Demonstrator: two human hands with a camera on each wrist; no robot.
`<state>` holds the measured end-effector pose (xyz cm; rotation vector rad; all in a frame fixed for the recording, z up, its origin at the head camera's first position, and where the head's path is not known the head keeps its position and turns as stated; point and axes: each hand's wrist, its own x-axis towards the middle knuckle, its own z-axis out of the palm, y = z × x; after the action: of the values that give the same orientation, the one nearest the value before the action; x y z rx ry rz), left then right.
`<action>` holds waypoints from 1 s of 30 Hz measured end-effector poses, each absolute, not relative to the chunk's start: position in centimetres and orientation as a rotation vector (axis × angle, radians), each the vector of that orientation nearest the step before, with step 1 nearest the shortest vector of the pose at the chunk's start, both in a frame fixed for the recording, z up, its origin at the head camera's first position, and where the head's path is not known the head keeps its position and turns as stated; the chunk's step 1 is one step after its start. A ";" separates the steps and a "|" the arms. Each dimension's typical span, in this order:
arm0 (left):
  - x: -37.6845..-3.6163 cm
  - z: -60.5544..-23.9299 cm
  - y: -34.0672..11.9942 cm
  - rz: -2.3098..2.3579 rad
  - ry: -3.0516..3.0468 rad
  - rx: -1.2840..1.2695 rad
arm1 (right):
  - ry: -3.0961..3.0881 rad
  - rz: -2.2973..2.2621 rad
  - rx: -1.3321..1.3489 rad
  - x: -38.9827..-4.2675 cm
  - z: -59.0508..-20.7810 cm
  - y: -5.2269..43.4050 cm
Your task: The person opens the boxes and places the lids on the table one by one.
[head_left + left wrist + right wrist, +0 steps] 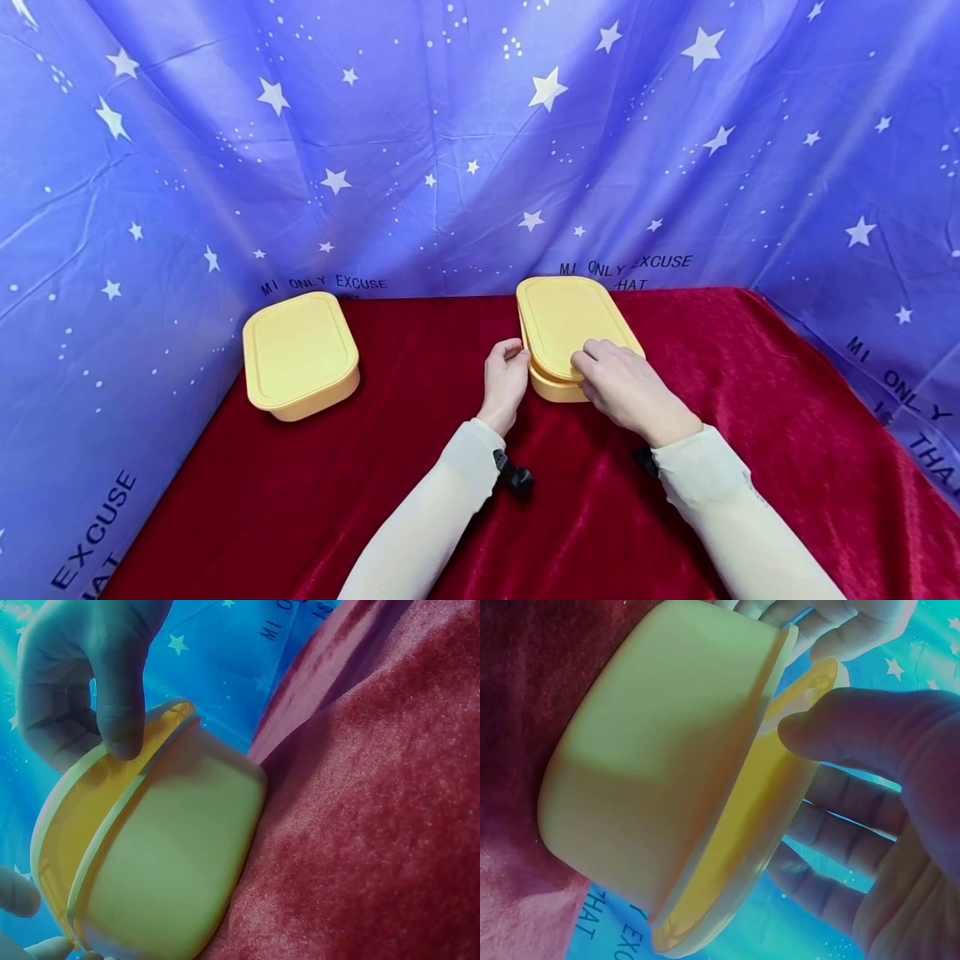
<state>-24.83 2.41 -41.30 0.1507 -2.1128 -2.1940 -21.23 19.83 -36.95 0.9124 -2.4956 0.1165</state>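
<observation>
A yellow plastic food box (551,389) stands near the table's far edge, its matching lid (564,321) raised along the front and seated askew. My right hand (628,387) pinches the lid at its front right; in the right wrist view the thumb (810,735) lies under the lid and the fingers (840,847) are on its outside. My left hand (504,379) is at the box's left side, with curled fingertips (52,948) at the rim. Much of the left hand is outside the left wrist view.
A second yellow box (300,354), with its lid on, stands farther left on the dark red velvet cloth (420,400). Blue star-printed curtains (435,167) hang behind and along both sides of the table.
</observation>
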 end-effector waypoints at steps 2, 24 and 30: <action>-24.9 -41.4 2.4 -2.211 -2.112 0.151 | -2.492 0.115 0.910 -21.2 -36.9 19.8; -24.9 -41.7 2.5 -2.227 -2.150 0.142 | -2.419 0.087 0.877 -21.1 -36.7 19.9; -24.9 -41.8 2.5 -2.234 -2.157 0.157 | -2.416 0.088 0.872 -21.0 -36.5 19.8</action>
<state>-24.95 2.53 -41.75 0.1569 -2.1569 -2.2336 -20.99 19.77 -36.51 0.8723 -2.4163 0.0877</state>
